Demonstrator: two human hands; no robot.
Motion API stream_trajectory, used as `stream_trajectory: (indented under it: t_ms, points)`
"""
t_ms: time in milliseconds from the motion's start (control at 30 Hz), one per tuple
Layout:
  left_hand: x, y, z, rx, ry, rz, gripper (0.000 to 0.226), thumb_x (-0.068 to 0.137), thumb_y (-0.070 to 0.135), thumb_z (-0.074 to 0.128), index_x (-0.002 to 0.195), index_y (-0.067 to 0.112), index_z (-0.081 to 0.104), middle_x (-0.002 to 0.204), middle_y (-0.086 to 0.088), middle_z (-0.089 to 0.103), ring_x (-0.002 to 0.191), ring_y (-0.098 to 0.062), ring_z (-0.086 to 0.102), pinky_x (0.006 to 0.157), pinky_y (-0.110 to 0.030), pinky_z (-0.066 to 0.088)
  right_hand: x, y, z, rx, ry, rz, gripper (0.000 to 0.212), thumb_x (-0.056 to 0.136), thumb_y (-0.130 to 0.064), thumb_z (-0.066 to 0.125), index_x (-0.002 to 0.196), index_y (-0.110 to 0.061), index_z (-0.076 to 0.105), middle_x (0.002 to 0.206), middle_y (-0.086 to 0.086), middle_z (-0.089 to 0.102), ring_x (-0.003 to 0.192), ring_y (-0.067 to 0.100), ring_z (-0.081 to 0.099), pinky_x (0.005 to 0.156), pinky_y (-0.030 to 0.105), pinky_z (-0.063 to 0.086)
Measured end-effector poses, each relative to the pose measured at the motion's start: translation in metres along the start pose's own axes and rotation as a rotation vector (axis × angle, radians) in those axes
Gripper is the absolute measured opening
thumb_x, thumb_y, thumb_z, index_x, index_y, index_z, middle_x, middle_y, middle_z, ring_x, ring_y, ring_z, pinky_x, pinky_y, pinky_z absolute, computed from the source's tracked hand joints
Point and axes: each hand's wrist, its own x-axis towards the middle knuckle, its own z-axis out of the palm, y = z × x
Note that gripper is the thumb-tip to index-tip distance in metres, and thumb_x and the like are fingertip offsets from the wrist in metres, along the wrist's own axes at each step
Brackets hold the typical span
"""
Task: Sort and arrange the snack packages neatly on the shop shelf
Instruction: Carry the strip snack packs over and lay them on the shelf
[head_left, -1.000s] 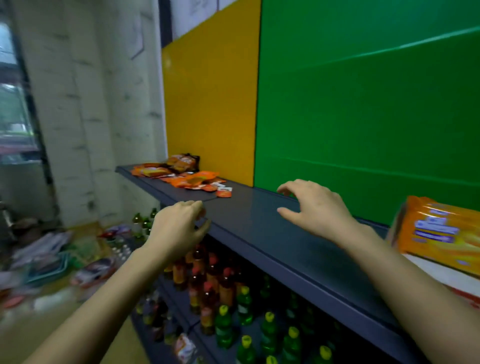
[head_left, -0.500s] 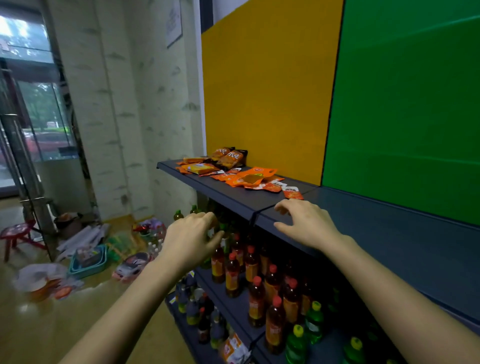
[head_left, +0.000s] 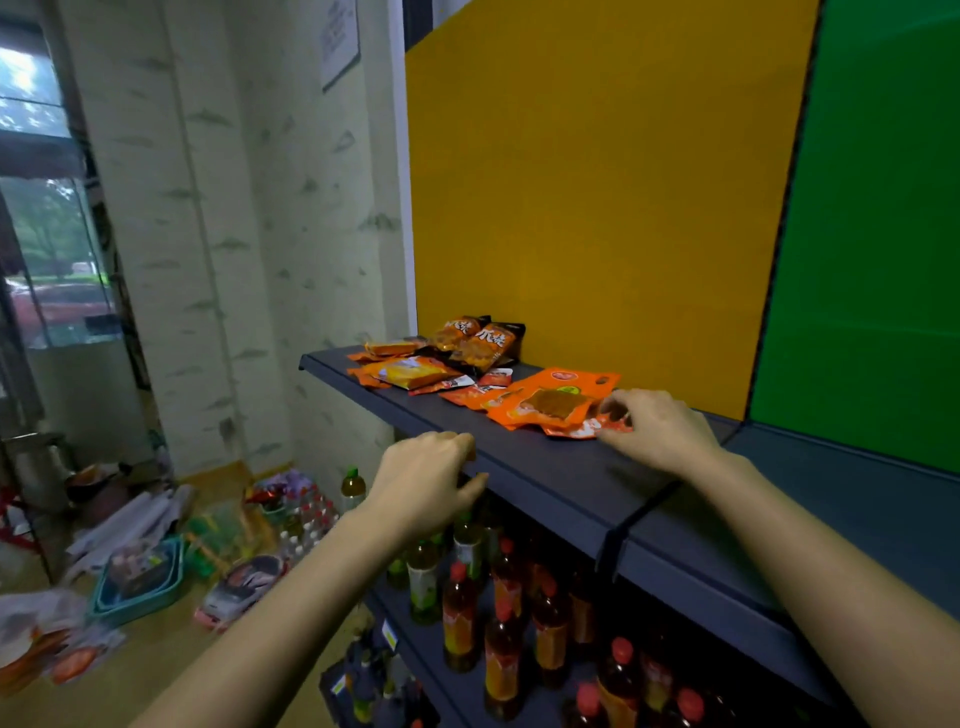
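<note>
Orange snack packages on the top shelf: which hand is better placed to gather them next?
Probably the right. The right hand is over the shelf, its fingers at the nearest orange packages. The left hand is at the shelf's front edge, apart from every package.

I see amber drink bottles w/ red caps (head_left: 460, 618) bottom centre, teal plastic basket (head_left: 140, 587) & white paper rolls (head_left: 130, 525) on floor at left, yellow back panel (head_left: 597, 208) beside green back panel (head_left: 872, 234).

Pale mottled wall (head_left: 218, 260) left; yellow panel (head_left: 597, 208), green panel (head_left: 872, 234) behind; daylit window (head_left: 47, 234) far left; tan floor (head_left: 156, 675) cluttered.
</note>
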Motion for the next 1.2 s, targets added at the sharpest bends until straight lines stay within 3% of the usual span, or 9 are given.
stream_trajectory:
  t_ms: [200,333,433,567,700,833,1000,1100,1200]
  points:
    - [0.057,-0.049,0.032,-0.09,0.026,0.003,0.034,0.092,0.047,0.044,0.111,0.022,0.054,0.115,0.006,0.061,0.108,-0.015,0.055,0.072,-0.026,0.039,0.073,0.0,0.034,-0.005,-0.04,0.189,0.037,0.087,-0.048,0.055,0.105,-0.016,0.061,0.118,0.009,0.062,0.109,0.03,0.057,0.081,0.036,0.047]
    - [0.09,-0.068,0.061,-0.164,0.023,-0.002,0.031,0.09,0.047,0.046,0.108,0.023,0.055,0.111,0.008,0.062,0.105,-0.014,0.056,0.071,-0.027,0.04,0.106,0.007,0.054,0.057,-0.117,0.358,0.052,0.084,-0.062,0.049,0.097,-0.014,0.063,0.117,0.01,0.063,0.109,0.031,0.057,0.082,0.037,0.047]
    - [0.114,-0.078,0.079,-0.219,0.021,0.018,0.029,0.09,0.048,0.047,0.104,0.025,0.055,0.107,0.008,0.062,0.101,-0.014,0.056,0.068,-0.026,0.036,0.126,0.011,0.064,0.081,-0.193,0.434,0.059,0.078,-0.073,0.043,0.076,-0.017,0.06,0.119,0.014,0.062,0.112,0.033,0.055,0.088,0.04,0.045]
    - [0.149,-0.091,0.097,-0.299,0.02,0.062,0.03,0.088,0.049,0.049,0.105,0.026,0.058,0.105,0.008,0.064,0.098,-0.013,0.058,0.07,-0.028,0.044,0.144,0.007,0.069,0.1,-0.163,0.539,0.083,0.072,-0.081,0.04,0.113,-0.013,0.063,0.127,0.015,0.058,0.117,0.035,0.053,0.093,0.041,0.045]
    - [0.183,-0.103,0.111,-0.386,0.045,0.113,0.028,0.088,0.047,0.052,0.102,0.025,0.061,0.1,0.008,0.064,0.091,-0.012,0.057,0.066,-0.027,0.041,0.157,-0.004,0.074,0.155,-0.185,0.651,0.096,0.061,-0.086,0.047,0.122,-0.013,0.058,0.132,0.011,0.056,0.119,0.033,0.053,0.097,0.039,0.044]
    - [0.211,-0.114,0.122,-0.426,0.02,0.187,0.029,0.088,0.047,0.052,0.101,0.023,0.061,0.103,0.005,0.065,0.098,-0.017,0.057,0.072,-0.03,0.043,0.17,-0.015,0.081,0.145,-0.243,0.752,0.1,0.052,-0.086,0.057,0.128,-0.021,0.053,0.139,0.006,0.051,0.127,0.031,0.047,0.107,0.044,0.037]
    - [0.237,-0.122,0.135,-0.483,0.029,0.246,0.028,0.087,0.045,0.054,0.1,0.022,0.062,0.101,0.003,0.066,0.096,-0.02,0.06,0.07,-0.029,0.043,0.175,-0.021,0.086,0.199,-0.18,0.853,0.086,0.055,-0.076,0.067,0.124,-0.027,0.055,0.137,0.002,0.052,0.129,0.028,0.045,0.109,0.046,0.031]
    - [0.248,-0.124,0.145,-0.507,0.012,0.267,0.03,0.087,0.047,0.054,0.1,0.022,0.063,0.099,0.003,0.067,0.095,-0.019,0.061,0.073,-0.031,0.048,0.175,-0.027,0.085,0.323,-0.109,0.871,0.058,0.061,-0.06,0.076,0.102,-0.021,0.064,0.121,0.005,0.063,0.114,0.026,0.056,0.101,0.042,0.043]
    - [0.256,-0.124,0.152,-0.532,0.016,0.275,0.029,0.086,0.047,0.054,0.096,0.021,0.062,0.097,0.003,0.066,0.093,-0.02,0.06,0.073,-0.032,0.047,0.174,-0.035,0.082,0.468,-0.022,0.863,0.031,0.069,-0.037,0.08,0.074,-0.018,0.056,0.103,0.007,0.065,0.089,0.022,0.062,0.083,0.032,0.048]
